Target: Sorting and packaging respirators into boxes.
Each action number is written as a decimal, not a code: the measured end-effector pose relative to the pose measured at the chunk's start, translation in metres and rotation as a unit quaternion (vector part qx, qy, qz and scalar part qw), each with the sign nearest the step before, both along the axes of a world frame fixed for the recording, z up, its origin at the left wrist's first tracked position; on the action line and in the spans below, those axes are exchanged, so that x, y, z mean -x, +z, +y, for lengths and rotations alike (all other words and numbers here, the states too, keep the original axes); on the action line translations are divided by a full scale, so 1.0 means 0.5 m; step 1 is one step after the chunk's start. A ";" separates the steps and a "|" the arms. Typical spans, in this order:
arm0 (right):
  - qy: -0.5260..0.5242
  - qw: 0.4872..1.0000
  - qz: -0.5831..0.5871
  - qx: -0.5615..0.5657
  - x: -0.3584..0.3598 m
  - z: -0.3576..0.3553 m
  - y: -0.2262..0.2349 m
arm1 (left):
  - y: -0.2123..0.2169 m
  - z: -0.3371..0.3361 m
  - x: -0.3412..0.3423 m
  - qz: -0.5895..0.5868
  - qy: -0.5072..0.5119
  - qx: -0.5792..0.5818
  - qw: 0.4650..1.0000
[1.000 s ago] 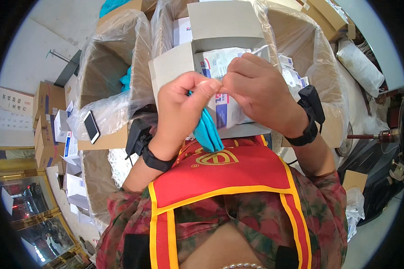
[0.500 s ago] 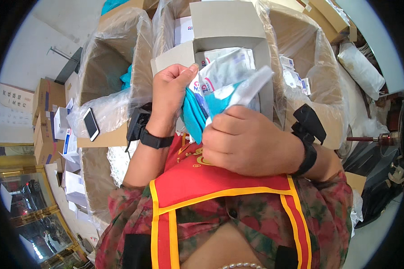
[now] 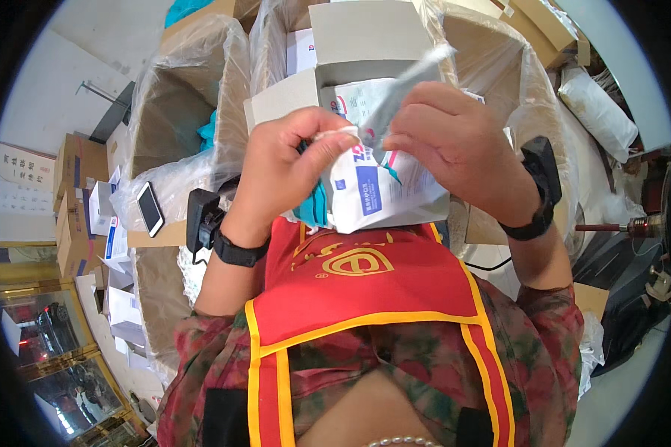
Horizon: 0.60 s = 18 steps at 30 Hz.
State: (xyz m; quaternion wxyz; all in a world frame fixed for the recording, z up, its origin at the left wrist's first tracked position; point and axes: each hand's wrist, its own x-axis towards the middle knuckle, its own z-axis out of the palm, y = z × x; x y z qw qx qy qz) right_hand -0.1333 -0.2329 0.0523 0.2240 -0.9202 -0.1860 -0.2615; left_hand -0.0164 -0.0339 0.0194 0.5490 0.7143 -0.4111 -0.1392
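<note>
My left hand [image 3: 291, 160] pinches the edge of a white plastic bag [image 3: 369, 194] with blue and pink print, held in front of my apron. Beneath that hand, teal pleated things [image 3: 314, 208], possibly face masks, stick out beside the bag. My right hand [image 3: 462, 145] is closed, its fingertips on the upper part of the bag, where a blurred translucent strip [image 3: 410, 82] slants up past the fingers. Just beyond both hands stands an opened grey-white box [image 3: 365, 33] with more printed packets [image 3: 343, 97] in it.
Large cartons lined with clear plastic stand on the left [image 3: 179, 97] and right [image 3: 499, 67]; the left one holds teal things [image 3: 209, 132]. A phone [image 3: 150, 209] lies at the left carton's near edge. Brown boxes [image 3: 82, 167] are stacked farther left. A white roll-shaped sack [image 3: 598, 112] lies at right.
My right hand has moved up and to the right, from the teal things to the bag's upper part. The bag now spreads with its printed face showing, covering much of the teal things.
</note>
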 end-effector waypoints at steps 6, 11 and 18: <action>0.013 0.999 0.000 0.045 -0.014 0.011 -0.003 | 0.031 -0.001 0.010 -0.163 -0.068 -0.046 0.983; 0.011 0.994 0.008 0.109 -0.017 0.010 0.001 | 0.041 -0.012 0.028 -0.156 0.001 -0.095 0.983; 0.005 1.000 0.026 -0.016 -0.012 0.017 -0.028 | 0.024 -0.011 0.035 -0.055 -0.016 -0.041 0.998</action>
